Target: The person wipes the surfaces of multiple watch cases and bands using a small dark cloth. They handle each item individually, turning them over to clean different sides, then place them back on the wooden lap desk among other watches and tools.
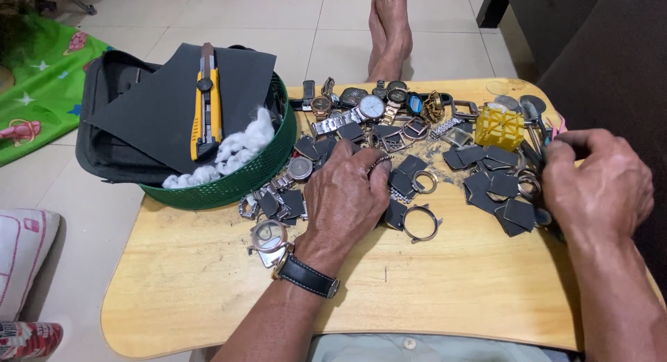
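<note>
My left hand lies palm down on a heap of watch parts in the middle of a low wooden table. Its fingertips pinch a small dark part. A black-strapped watch is on that wrist. Round metal watch rings and dark square pieces lie just right of the hand. My right hand is curled at the table's right edge, fingers closed around thin tools with a pink tip showing. Several wristwatches lie at the back of the pile.
A green basket at the table's left holds dark sheets, white cotton and a yellow utility knife. A black bag is behind it. A yellow plastic block stands at back right. Bare feet rest on the tiled floor beyond.
</note>
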